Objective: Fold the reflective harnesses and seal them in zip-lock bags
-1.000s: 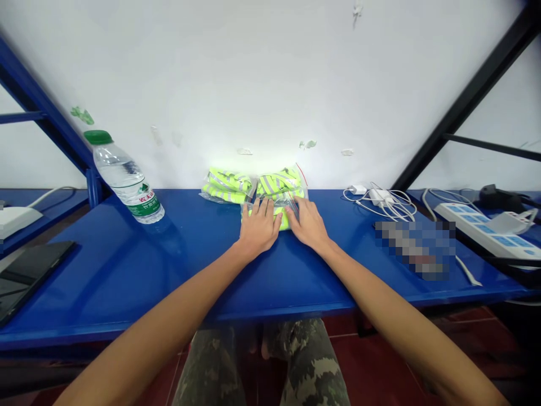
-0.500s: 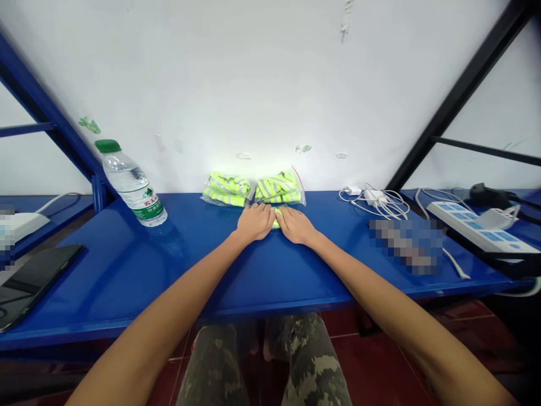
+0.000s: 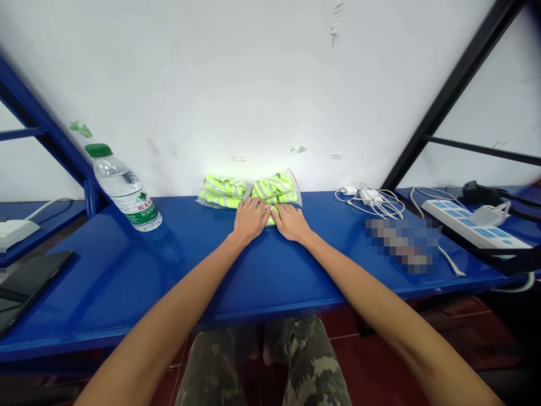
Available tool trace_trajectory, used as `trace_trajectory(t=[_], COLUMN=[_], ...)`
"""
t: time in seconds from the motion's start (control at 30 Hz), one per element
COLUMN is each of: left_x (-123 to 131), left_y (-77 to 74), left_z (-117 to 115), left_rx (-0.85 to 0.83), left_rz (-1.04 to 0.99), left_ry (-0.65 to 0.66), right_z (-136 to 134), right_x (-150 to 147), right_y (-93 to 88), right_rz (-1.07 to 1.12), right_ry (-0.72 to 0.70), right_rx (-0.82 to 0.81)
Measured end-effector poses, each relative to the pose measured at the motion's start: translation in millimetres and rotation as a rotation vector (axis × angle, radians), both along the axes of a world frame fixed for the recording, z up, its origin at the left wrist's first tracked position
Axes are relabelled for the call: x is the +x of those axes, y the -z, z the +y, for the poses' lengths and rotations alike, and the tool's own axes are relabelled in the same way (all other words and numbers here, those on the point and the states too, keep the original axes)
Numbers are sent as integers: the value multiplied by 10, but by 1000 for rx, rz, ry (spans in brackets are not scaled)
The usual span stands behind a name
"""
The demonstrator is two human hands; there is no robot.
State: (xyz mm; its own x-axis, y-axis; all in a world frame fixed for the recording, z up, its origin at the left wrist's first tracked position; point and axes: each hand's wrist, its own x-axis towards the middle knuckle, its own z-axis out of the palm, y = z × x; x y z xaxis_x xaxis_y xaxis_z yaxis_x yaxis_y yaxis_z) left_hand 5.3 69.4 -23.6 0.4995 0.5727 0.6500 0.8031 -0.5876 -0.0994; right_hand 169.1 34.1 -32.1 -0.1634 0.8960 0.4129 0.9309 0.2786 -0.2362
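Green-capped water bottle [image 3: 127, 189] on blue desk [image 3: 270, 276]; white cables [image 3: 391, 204] near power strip [image 3: 473, 225].

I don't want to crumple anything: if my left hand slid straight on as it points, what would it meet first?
Probably the right-hand rear bag of striped yellow-green fabric, just beyond the left hand; whether they already touch is unclear.

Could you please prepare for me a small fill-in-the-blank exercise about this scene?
1. The left hand and right hand touch a yellow-green bundle; beyond it lie ____ more bagged bundles.
2. The bottle is nearer the ____ hand.
3. The bottle's cap is ____.
4. The tabletop is ____.

Missing words: two; left; green; blue.
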Motion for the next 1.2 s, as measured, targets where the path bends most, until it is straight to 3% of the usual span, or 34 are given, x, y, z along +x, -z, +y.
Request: trace_trajectory(t=[0.17,0.3,0.53,0.77,0.83,0.93,1.0,1.1,1.2], left_x=[-59,-137,-274,-289,-294,-285,-258,-198,-142], left_y=[-82,-108,-90,-106,-103,-102,-113,-158,-232], left_z=[-224,-471,-684,-671,-667,-664,-669,-691,-722], left_rx=[96,-3,-391,-446,-460,-438,-353,-208,-186], left_rz=[9,61,61,20,8,-55,-131,-245,-324], left_ry=[-20,-2,-3,-8,5,33,67,152,258], right_z=[-164,-361,-566,-577,-525,-310,-114,88,66], right_x=[36,18,-35,-41,4,132,216,274,256], right_y=[-49,-90,-78,-69,-87,-142,-183,-228,-259], right_rz=[10,8,-63,-43,134,737,1072,1249,1380], right_ry=[-1,32,-4,-67,-32,118,162,109,8], right_rx=[201,304,162,-25,-24,-45,-155,-359,-470])
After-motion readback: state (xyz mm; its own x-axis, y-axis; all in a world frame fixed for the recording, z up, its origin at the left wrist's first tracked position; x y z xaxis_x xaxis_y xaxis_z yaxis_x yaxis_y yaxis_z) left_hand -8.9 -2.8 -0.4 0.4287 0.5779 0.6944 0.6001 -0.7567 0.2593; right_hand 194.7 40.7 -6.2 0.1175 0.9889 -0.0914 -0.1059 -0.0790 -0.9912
